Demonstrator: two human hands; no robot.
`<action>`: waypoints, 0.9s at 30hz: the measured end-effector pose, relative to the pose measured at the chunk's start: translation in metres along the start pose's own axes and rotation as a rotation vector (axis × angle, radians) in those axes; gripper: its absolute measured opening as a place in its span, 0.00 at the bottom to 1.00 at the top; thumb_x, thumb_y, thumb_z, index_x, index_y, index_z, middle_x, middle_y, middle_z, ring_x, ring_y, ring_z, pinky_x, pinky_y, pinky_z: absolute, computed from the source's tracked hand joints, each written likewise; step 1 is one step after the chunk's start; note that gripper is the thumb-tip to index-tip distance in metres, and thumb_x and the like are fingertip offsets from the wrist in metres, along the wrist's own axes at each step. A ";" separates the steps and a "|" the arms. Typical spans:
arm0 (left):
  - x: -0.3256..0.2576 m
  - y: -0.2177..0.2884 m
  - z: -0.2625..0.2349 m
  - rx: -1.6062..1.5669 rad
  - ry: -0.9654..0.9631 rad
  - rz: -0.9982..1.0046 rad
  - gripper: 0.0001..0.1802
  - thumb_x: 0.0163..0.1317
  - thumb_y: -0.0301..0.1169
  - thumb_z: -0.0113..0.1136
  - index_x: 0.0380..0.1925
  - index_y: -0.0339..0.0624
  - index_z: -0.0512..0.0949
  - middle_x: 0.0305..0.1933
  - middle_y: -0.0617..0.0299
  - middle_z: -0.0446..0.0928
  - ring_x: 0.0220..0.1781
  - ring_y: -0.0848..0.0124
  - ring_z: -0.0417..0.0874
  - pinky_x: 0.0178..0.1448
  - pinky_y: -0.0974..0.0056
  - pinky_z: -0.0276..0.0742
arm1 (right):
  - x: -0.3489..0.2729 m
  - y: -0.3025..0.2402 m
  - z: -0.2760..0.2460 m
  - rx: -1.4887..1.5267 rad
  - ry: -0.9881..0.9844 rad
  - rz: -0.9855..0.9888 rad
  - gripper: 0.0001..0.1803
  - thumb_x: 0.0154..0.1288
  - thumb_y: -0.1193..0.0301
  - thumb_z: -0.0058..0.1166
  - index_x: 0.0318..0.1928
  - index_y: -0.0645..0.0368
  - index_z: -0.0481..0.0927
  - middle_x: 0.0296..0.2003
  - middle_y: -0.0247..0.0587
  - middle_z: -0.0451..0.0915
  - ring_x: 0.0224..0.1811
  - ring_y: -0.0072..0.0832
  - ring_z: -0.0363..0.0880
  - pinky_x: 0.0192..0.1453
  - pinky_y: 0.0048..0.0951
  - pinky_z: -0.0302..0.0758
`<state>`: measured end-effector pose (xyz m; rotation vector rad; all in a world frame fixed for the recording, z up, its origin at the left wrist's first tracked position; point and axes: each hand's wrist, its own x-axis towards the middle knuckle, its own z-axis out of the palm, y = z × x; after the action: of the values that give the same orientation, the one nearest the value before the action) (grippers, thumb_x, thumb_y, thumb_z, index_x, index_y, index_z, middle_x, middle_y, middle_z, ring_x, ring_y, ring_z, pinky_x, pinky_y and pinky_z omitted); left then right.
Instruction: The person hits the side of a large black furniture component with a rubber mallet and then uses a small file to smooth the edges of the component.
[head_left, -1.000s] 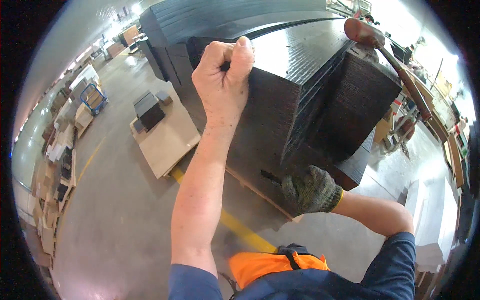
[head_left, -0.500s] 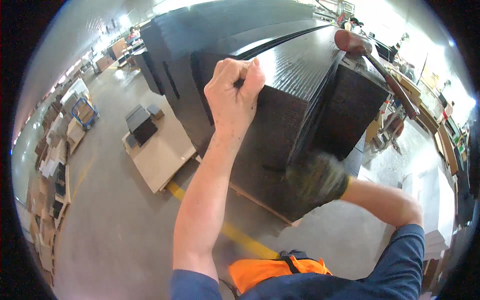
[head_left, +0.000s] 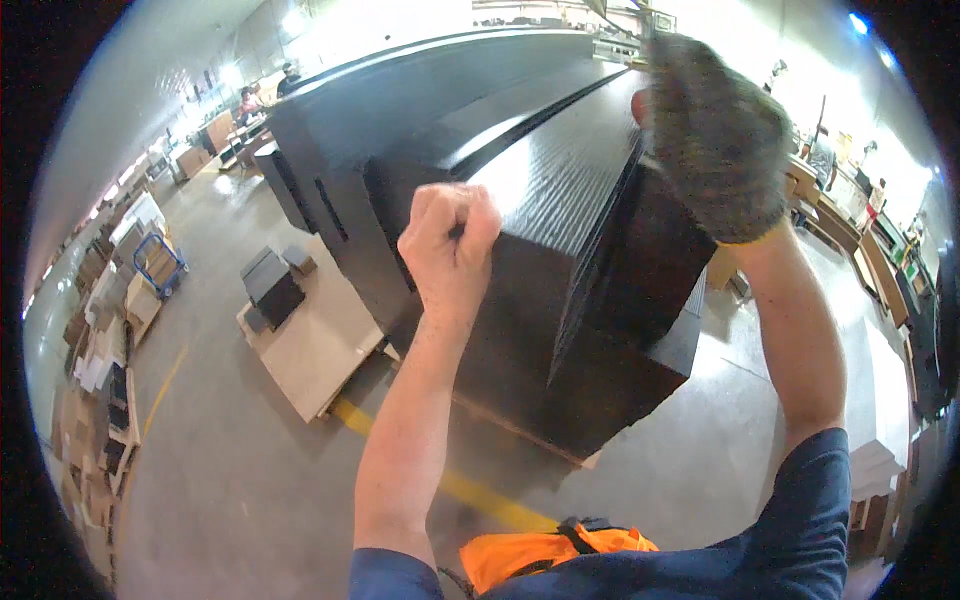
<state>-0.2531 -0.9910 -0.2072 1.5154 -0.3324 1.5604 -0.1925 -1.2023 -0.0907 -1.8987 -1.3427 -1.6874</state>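
Observation:
A bare left hand (head_left: 450, 235), mine, is closed at the near corner of a stack of black boards (head_left: 570, 150) whose top has a ribbed grain. What its curled fingers hold, if anything, is hidden. My right hand (head_left: 720, 150) wears a dark knitted glove and is raised over the stack's right side. Beside that glove shows the reddish-brown head of a mallet (head_left: 640, 108); the handle is hidden behind the hand. The glove's fingers are blurred, so whether they grip the mallet cannot be told.
Taller black panels (head_left: 330, 130) stand left of the stack. A low pallet with a beige board (head_left: 310, 360) on the floor bears small dark blocks (head_left: 272, 280). Farther left is a blue-framed cart (head_left: 160, 265). White sheets (head_left: 855, 400) are piled at the right.
My right hand has risen from low beside the boards' front to the mallet, covering most of it. My left hand stays closed at the corner; the stack sits slightly lower in view.

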 end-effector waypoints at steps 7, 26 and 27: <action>-0.003 0.002 -0.017 0.114 -0.017 0.028 0.12 0.62 0.25 0.57 0.19 0.39 0.72 0.32 0.57 0.79 0.38 0.67 0.80 0.48 0.63 0.74 | 0.017 -0.032 0.095 0.680 -0.440 0.197 0.04 0.60 0.74 0.51 0.35 0.58 0.78 0.26 0.43 0.74 0.24 0.36 0.74 0.28 0.32 0.73; -0.184 0.012 0.019 0.701 -0.024 0.295 0.12 0.52 0.24 0.64 0.38 0.35 0.77 0.48 0.46 0.78 0.59 0.45 0.74 0.65 0.46 0.66 | 0.021 -0.031 0.070 1.276 -0.601 0.812 0.15 0.64 0.62 0.51 0.29 0.61 0.77 0.17 0.28 0.68 0.15 0.16 0.65 0.17 0.20 0.65; -0.198 0.007 0.015 0.687 -0.047 0.284 0.14 0.53 0.24 0.63 0.40 0.34 0.76 0.48 0.45 0.77 0.59 0.44 0.74 0.64 0.46 0.67 | 0.021 -0.030 0.070 1.277 -0.597 0.808 0.15 0.64 0.62 0.51 0.29 0.61 0.77 0.17 0.28 0.68 0.15 0.16 0.65 0.17 0.20 0.65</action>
<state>-0.2807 -1.0866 -0.3789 2.0963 -0.0259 1.9883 -0.1726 -1.1267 -0.1029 -1.6469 -1.0636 0.2061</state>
